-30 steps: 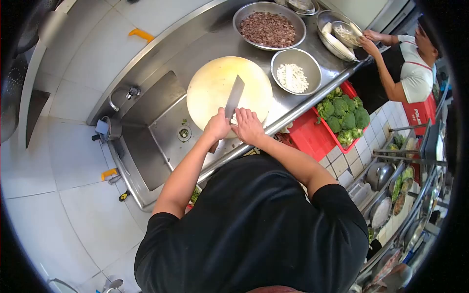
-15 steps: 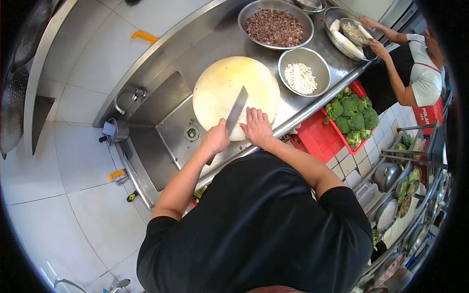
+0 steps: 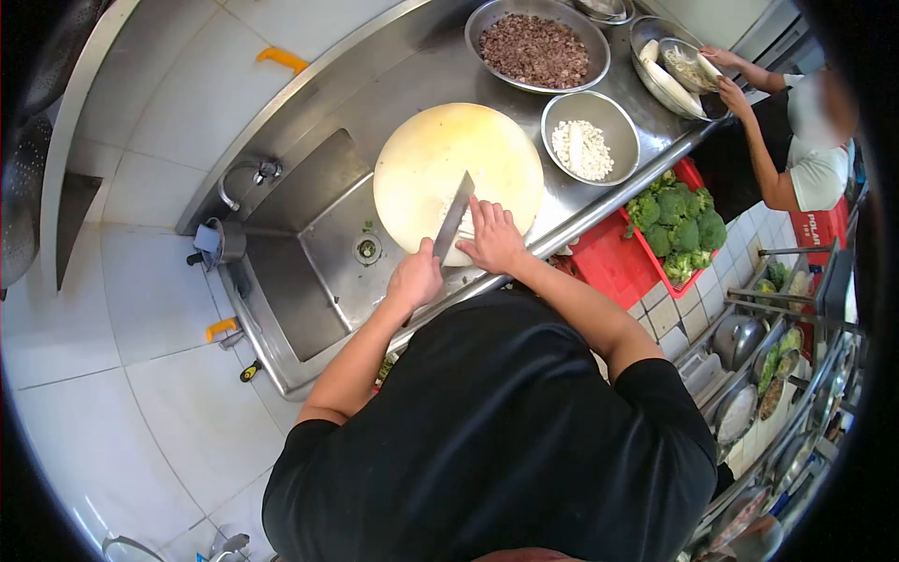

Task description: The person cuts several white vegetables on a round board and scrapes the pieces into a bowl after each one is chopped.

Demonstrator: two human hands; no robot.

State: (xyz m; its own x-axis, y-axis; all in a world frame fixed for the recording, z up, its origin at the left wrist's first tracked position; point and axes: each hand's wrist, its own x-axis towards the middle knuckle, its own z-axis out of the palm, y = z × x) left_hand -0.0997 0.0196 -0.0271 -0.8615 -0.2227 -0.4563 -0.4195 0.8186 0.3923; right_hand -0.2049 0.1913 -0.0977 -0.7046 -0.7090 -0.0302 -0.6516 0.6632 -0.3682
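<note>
My left hand (image 3: 416, 277) is closed around the handle of a cleaver (image 3: 455, 219), its blade slanting up and away over a round, cream-coloured chopping board (image 3: 440, 140). On the board, to the right of the blade, my right hand (image 3: 496, 242) presses on pale food pieces (image 3: 465, 228), with the thumb and fingers either side of them. The fingers hide most of this food, so its kind cannot be made out. Just beyond the board's right edge stands a steel bowl (image 3: 625, 172) of small white dice (image 3: 588, 155) with one longer white piece among them.
The board spans the steel sink (image 3: 318, 290) and counter. A large bowl (image 3: 599, 47) of brownish chopped food stands farther back. At right, a red crate (image 3: 691, 180) holds broccoli (image 3: 676, 220). Another person's hands (image 3: 730, 89) hold a small bowl over a basin (image 3: 644, 33) of long pale pieces.
The cleaver and my left hand have shifted slightly against the board, and my right hand's thumb and fingers look more spread. The whole view has shifted a little.
</note>
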